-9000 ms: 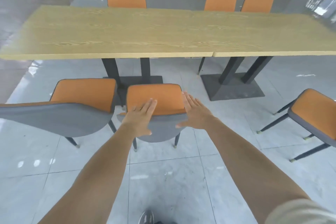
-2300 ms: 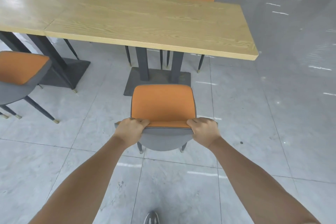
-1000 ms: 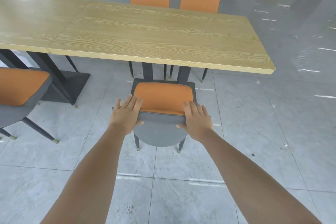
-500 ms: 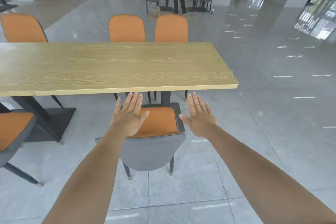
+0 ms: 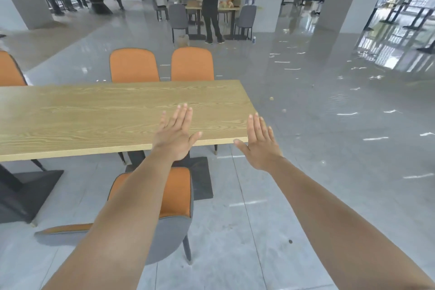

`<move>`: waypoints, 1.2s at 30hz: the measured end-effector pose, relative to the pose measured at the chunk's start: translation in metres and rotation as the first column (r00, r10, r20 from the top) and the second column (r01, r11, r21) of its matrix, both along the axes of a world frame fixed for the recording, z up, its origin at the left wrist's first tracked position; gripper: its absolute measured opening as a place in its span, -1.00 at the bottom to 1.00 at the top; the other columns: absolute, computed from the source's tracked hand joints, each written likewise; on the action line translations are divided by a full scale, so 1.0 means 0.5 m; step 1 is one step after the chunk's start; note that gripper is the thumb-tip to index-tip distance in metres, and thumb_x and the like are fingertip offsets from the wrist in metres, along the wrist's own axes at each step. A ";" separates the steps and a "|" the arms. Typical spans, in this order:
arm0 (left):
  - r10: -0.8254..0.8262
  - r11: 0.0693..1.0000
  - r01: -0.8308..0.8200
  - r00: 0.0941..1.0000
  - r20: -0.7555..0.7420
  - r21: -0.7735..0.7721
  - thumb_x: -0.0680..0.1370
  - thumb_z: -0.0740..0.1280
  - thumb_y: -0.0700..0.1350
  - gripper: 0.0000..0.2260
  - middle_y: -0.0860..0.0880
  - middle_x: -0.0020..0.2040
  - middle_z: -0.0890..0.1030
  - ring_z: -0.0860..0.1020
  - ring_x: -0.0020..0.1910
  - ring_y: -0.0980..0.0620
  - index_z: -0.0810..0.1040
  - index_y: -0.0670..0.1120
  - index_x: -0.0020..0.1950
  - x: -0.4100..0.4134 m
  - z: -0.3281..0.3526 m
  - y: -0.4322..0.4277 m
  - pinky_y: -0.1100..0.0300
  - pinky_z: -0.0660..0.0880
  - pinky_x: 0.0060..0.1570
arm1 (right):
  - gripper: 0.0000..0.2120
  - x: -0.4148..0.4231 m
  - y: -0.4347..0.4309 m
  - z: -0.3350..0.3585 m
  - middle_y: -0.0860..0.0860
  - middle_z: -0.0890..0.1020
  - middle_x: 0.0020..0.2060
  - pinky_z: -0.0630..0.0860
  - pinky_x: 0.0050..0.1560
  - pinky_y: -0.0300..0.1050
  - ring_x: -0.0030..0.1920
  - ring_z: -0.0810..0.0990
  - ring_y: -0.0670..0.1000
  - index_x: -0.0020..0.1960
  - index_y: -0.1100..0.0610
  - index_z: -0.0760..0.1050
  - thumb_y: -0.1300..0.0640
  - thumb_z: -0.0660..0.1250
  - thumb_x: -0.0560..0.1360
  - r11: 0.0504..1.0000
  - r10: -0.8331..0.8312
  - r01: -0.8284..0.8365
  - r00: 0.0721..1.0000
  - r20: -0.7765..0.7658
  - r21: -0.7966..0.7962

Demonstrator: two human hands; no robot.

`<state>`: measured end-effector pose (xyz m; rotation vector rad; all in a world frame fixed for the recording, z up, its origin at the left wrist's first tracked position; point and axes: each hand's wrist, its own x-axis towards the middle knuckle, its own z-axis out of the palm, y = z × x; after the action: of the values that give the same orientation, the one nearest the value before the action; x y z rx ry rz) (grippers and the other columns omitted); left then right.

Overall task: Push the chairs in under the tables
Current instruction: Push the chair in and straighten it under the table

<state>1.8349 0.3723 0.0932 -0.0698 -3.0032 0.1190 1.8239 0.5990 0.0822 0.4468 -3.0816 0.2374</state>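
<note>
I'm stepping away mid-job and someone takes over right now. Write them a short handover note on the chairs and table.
Left hand: open, fingers straight, raised in the air, holding nothing.
Right hand: open, raised near the table's right corner, holding nothing.
Things: the chair with orange seat and grey curved back stands at the near side of the light wooden table; neither hand touches it. Across, an orange-backed chair and its neighbour stand close to the far edge.
Done: those two look tucked in.
Left: the near chair's seat shows in front of the table edge, so it likely needs pushing in.
</note>
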 end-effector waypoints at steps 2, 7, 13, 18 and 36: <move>0.009 1.000 -0.009 1.000 0.010 0.016 0.60 -0.17 0.19 -0.41 -0.02 0.51 -0.29 -0.29 0.48 0.05 -0.36 -0.10 0.44 -0.041 -0.003 0.048 -0.01 -0.34 0.41 | -0.29 -0.045 0.040 0.006 0.09 -0.30 0.49 -0.25 0.47 0.00 0.49 -0.29 0.06 0.47 0.20 -0.39 -0.19 -0.11 0.59 1.000 0.020 -0.020 1.000 0.008 0.014; 0.045 0.998 -0.047 0.998 0.033 0.044 0.60 -0.15 0.18 -0.40 -0.04 0.52 -0.27 -0.29 0.48 0.04 -0.31 -0.12 0.47 -0.147 -0.023 0.135 -0.02 -0.35 0.40 | -0.29 -0.164 0.112 0.013 0.09 -0.32 0.49 -0.27 0.46 0.00 0.49 -0.31 0.05 0.46 0.20 -0.40 -0.19 -0.13 0.59 0.996 0.080 -0.081 0.997 0.021 0.047; 0.134 0.990 -0.134 0.991 0.020 0.045 0.60 -0.14 0.19 -0.39 -0.05 0.53 -0.24 -0.26 0.49 0.02 -0.29 -0.13 0.48 -0.305 -0.061 0.183 -0.04 -0.31 0.42 | -0.30 -0.335 0.140 -0.018 0.10 -0.33 0.48 -0.28 0.46 0.00 0.48 -0.33 0.06 0.46 0.20 -0.40 -0.19 -0.13 0.59 0.987 0.149 -0.152 0.987 0.055 0.049; 0.204 0.978 -0.205 0.978 0.042 0.033 0.59 -0.17 0.19 -0.40 -0.04 0.52 -0.27 -0.28 0.48 0.01 -0.34 -0.13 0.46 -0.471 -0.124 0.190 -0.05 -0.29 0.43 | -0.30 -0.522 0.139 -0.063 0.10 -0.34 0.48 -0.29 0.46 0.00 0.48 -0.33 0.05 0.46 0.20 -0.41 -0.19 -0.13 0.59 0.972 0.202 -0.212 0.974 0.098 0.099; 0.416 0.904 -0.426 0.885 0.210 0.006 0.60 -0.15 0.18 -0.40 -0.06 0.53 -0.20 -0.20 0.50 -0.02 -0.28 -0.13 0.48 -0.984 -0.260 0.296 -0.05 -0.20 0.46 | -0.31 -1.140 0.177 -0.172 0.09 -0.38 0.46 -0.31 0.45 0.01 0.47 -0.37 0.04 0.44 0.18 -0.45 -0.18 -0.16 0.59 0.861 0.455 -0.500 0.839 0.298 0.095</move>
<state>1.3429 0.5204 -0.0368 0.6193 -3.1698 0.0804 1.2538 0.6876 -0.0040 1.3063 -3.1938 0.0367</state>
